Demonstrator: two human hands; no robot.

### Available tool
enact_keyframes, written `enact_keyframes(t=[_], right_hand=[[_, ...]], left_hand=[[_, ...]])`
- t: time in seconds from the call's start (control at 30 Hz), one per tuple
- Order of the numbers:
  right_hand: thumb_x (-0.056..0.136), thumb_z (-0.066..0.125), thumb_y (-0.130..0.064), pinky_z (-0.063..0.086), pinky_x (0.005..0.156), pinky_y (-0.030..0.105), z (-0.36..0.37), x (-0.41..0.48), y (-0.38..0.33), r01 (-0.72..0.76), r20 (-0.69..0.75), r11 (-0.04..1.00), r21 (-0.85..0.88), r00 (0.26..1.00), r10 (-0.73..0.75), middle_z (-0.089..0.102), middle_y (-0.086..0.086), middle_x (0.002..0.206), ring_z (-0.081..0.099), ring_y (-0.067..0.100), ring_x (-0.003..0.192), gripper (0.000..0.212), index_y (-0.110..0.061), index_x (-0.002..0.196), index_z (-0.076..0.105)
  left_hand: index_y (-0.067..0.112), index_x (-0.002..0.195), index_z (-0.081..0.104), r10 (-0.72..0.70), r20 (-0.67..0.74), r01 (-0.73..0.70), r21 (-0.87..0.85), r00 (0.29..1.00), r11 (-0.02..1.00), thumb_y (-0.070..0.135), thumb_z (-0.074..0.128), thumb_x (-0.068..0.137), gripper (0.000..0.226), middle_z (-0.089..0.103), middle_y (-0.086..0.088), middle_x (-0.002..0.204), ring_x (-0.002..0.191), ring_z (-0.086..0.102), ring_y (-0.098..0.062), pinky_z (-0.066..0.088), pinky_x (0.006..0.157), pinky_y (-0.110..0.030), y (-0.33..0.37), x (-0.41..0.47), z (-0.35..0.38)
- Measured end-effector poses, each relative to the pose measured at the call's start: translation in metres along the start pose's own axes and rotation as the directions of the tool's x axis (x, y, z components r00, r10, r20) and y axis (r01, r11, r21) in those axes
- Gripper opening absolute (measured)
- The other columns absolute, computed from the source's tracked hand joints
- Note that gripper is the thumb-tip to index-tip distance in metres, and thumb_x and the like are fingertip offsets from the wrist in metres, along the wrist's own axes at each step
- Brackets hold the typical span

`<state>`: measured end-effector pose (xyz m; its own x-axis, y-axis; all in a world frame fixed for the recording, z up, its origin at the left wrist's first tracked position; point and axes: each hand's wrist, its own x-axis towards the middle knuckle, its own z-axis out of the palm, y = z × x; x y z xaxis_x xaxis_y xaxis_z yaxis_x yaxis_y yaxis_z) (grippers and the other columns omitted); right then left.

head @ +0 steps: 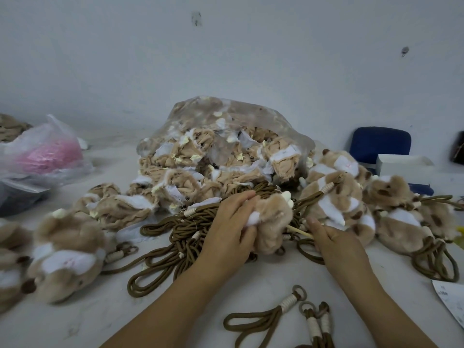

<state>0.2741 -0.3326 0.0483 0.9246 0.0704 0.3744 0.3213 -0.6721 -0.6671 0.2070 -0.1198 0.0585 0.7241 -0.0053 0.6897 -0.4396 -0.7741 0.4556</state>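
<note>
Left hand (227, 229) grips plush toy (272, 222) near clear bag (251, 114) (seemingly holding unstuffed skins (190, 151)).

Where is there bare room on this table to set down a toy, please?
Near left, between the left forearm and the plush toys; also behind, between pink bag and clear bag. Cords crowd centre and right.

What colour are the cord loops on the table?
Olive-brown cord loops, seen best in head view.

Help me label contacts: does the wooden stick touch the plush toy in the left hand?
Touching. The head view shows the wooden stick, held by the right hand, running into the plush toy that the left hand grips, with no gap.
</note>
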Motion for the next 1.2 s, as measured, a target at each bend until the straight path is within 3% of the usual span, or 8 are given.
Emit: enact_keyframes(t=[0.1, 0.17, 0.23, 0.3, 0.53, 0.7, 0.93, 1.2], right_hand=[[0.094, 0.041, -0.053, 0.035, 0.053, 0.030, -0.002, -0.003, -0.001, -0.027, -0.038, 0.999, 0.019, 0.999, 0.028, 0.051, 0.002, 0.049, 0.052, 0.016, 0.055, 0.060, -0.016, 0.047, 0.048], [0.093, 0.040, -0.055, 0.034, 0.052, 0.030, -0.001, -0.004, -0.002, -0.021, -0.031, 1.000, -0.007, 0.999, 0.020, 0.051, 0.000, 0.048, 0.052, 0.015, 0.054, 0.060, -0.017, 0.047, 0.048], [0.093, 0.037, -0.057, 0.034, 0.055, 0.030, 0.000, -0.005, -0.004, -0.001, 0.000, 0.998, -0.065, 1.000, 0.001, 0.051, -0.002, 0.050, 0.052, 0.014, 0.056, 0.057, -0.020, 0.049, 0.046], [0.091, 0.035, -0.059, 0.035, 0.058, 0.031, 0.000, -0.006, -0.007, 0.019, 0.024, 0.996, -0.089, 1.000, -0.017, 0.054, -0.004, 0.054, 0.053, 0.014, 0.060, 0.054, -0.024, 0.052, 0.048], [0.075, 0.048, -0.068, 0.037, 0.055, 0.031, 0.005, -0.012, -0.011, 0.067, 0.195, 0.994, 0.088, 0.977, -0.083, 0.050, -0.002, 0.056, 0.045, 0.010, 0.053, 0.053, -0.017, 0.060, 0.047], [0.069, 0.052, -0.070, 0.031, 0.047, 0.016, 0.000, -0.010, -0.011, -0.021, 0.204, 0.971, 0.238, 0.978, -0.029, 0.043, -0.004, 0.056, 0.039, 0.005, 0.049, 0.056, -0.015, 0.063, 0.046], [0.068, 0.050, -0.071, 0.032, 0.050, 0.019, 0.002, -0.011, -0.014, -0.015, 0.166, 0.978, 0.210, 0.986, -0.021, 0.047, -0.002, 0.057, 0.041, 0.005, 0.049, 0.067, -0.004, 0.072, 0.052], [0.069, 0.050, -0.071, 0.035, 0.054, 0.028, -0.003, -0.010, -0.014, 0.020, 0.151, 0.989, 0.147, 0.988, -0.043, 0.043, -0.008, 0.049, 0.041, 0.004, 0.048, 0.053, -0.019, 0.060, 0.050]], left_hand=[[0.006, 0.118, 0.065, 0.020, -0.097, -0.014, 0.060, 0.995, 0.998, 0.008, 0.061, 0.087, 0.032, 0.053, -0.005, 0.127, 0.118, 0.044, -0.012, 0.038, 0.102, -0.029, 0.002, 0.001, 0.000], [0.006, 0.106, 0.063, 0.006, -0.142, 0.001, 0.048, 0.990, 0.999, 0.007, 0.066, 0.085, 0.020, 0.050, 0.001, 0.115, 0.103, 0.048, -0.010, 0.046, 0.084, -0.023, 0.005, 0.001, -0.001], [0.006, 0.098, 0.058, -0.037, -0.152, 0.041, 0.025, 0.988, 0.999, 0.007, 0.070, 0.086, 0.018, 0.042, 0.007, 0.110, 0.089, 0.045, -0.004, 0.040, 0.065, -0.012, 0.008, 0.000, -0.002], [0.005, 0.095, 0.056, -0.037, -0.147, 0.041, 0.024, 0.988, 0.999, 0.007, 0.070, 0.087, 0.016, 0.043, 0.006, 0.107, 0.086, 0.045, -0.005, 0.040, 0.058, -0.013, 0.008, 0.000, -0.002], [0.003, 0.095, 0.065, 0.100, -0.165, -0.098, 0.025, 0.981, 0.995, 0.011, 0.060, 0.093, 0.009, 0.063, -0.006, 0.103, 0.097, 0.058, -0.018, 0.049, 0.084, -0.034, 0.006, 0.000, -0.001], [0.004, 0.098, 0.065, 0.061, -0.269, -0.059, 0.016, 0.961, 0.998, 0.008, 0.060, 0.092, 0.010, 0.066, -0.004, 0.102, 0.096, 0.055, -0.011, 0.047, 0.084, -0.033, 0.001, 0.001, -0.004], [0.004, 0.093, 0.068, 0.162, -0.230, -0.147, 0.081, 0.960, 0.986, 0.013, 0.051, 0.095, 0.019, 0.067, -0.007, 0.104, 0.099, 0.057, -0.018, 0.044, 0.088, -0.032, 0.004, 0.002, -0.002], [0.000, 0.087, 0.065, 0.146, -0.267, -0.117, 0.123, 0.953, 0.986, 0.008, 0.052, 0.092, 0.016, 0.061, -0.015, 0.098, 0.090, 0.059, -0.030, 0.050, 0.077, -0.048, 0.009, 0.000, -0.002]])
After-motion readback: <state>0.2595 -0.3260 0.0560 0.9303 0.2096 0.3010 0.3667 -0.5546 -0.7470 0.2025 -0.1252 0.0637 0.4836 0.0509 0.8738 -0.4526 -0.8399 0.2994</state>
